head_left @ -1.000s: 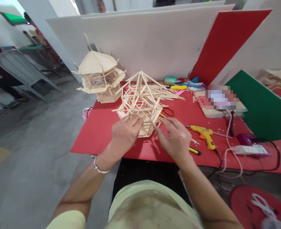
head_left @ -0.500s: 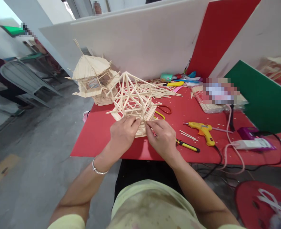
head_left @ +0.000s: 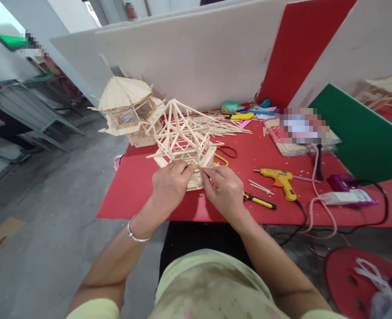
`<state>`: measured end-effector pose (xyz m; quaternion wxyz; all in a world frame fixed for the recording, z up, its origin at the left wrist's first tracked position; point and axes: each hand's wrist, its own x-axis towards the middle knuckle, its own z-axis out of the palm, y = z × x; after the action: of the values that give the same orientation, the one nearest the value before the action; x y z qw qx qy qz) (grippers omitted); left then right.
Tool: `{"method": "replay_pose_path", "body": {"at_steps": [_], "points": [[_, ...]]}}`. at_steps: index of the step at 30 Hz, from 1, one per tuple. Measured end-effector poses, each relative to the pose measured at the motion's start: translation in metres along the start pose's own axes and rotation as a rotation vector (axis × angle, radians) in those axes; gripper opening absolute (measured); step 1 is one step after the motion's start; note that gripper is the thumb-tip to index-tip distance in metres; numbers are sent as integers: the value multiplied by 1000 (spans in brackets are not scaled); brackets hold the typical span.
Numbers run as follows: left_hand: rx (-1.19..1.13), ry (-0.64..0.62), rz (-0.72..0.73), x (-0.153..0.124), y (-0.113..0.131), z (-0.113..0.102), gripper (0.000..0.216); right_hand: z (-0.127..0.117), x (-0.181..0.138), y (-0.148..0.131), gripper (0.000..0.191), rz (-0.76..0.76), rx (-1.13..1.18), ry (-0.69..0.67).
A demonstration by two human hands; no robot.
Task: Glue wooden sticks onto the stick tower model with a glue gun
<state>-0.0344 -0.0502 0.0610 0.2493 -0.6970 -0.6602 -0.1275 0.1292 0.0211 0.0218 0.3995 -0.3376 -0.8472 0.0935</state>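
An open stick frame model [head_left: 182, 137], shaped like a small pavilion with a peaked roof, stands on the red table [head_left: 132, 190] near its front edge. My left hand [head_left: 170, 186] is curled against the model's front base, fingers closed on its sticks. My right hand [head_left: 225, 191] is beside it, fingertips pinched at the same base edge, holding what looks like a thin stick against the model. Behind the frame stands a finished stick pavilion [head_left: 126, 110] with a covered roof.
Loose sticks [head_left: 222, 126] lie behind the model. Red-handled scissors [head_left: 227, 153], a yellow glue gun [head_left: 280, 179], a yellow-black cutter [head_left: 259, 201], a purple device [head_left: 347, 195] with cables and a stick mat [head_left: 292, 141] lie right. White, red and green boards [head_left: 216, 62] stand behind. A red stool [head_left: 365, 283] is lower right.
My right hand has moved left from open air to the model's base and closed into a pinch. The view has shifted slightly. My left hand has stayed on the model.
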Motion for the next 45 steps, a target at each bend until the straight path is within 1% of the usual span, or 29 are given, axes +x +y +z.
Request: {"method": "replay_pose_path", "body": {"at_steps": [9, 14, 19, 21, 23, 24, 26, 27, 29, 30, 31, 33, 35, 37, 39, 40, 41, 43, 45], "points": [[-26, -79, -43, 4, 2, -6, 25, 0, -1, -2, 27, 4, -20, 9], [-14, -99, -52, 4, 2, -7, 23, 1, -1, -2, 27, 7, -1, 21], [-5, -79, -19, 1, 2, -8, 23, -1, 1, -5, 29, 18, 14, -5], [2, -52, 3, 0, 1, -7, 24, -7, -1, -4, 31, 14, 31, -20], [11, -18, 6, 0, 0, -5, 24, -17, -10, 5, 35, 35, 24, -46], [13, -6, 0, 1, 0, -4, 23, -24, -18, 12, 38, 55, -3, -75], [4, 2, -15, 2, 0, -2, 22, -39, -39, 32, 46, 100, -118, -179], [-6, 1, -21, 3, 1, -1, 21, -47, -51, 44, 56, 117, -203, -270], [-29, 0, -17, 3, 2, 0, 23, -57, -77, 67, 83, 148, -383, -434], [-38, 9, -11, 3, 2, 1, 24, -60, -89, 76, 90, 148, -453, -496], [-49, 29, -7, 2, 2, 3, 25, -61, -99, 83, 92, 139, -504, -541], [-91, 88, 1, 0, 0, 6, 27, -60, -111, 91, 89, 141, -579, -582], [-180, 168, 9, -4, -2, 9, 28, -58, -116, 93, 85, 149, -608, -606], [-296, 252, 14, -8, -6, 11, 29, -58, -118, 93, 83, 172, -586, -619], [-388, 314, 9, -11, -8, 11, 28, -62, -120, 95, 82, 218, -505, -583], [-421, 331, 1, -11, -9, 11, 28, -64, -121, 96, 81, 245, -443, -529], [-449, 340, -10, -11, -9, 11, 28, -67, -121, 95, 81, 267, -366, -451], [-510, 342, -29, -11, -8, 9, 26, -70, -118, 87, 80, 279, -200, -246], [-578, 345, -39, -9, -6, 7, 23, -69, -108, 69, 80, 250, -72, -67]]}}
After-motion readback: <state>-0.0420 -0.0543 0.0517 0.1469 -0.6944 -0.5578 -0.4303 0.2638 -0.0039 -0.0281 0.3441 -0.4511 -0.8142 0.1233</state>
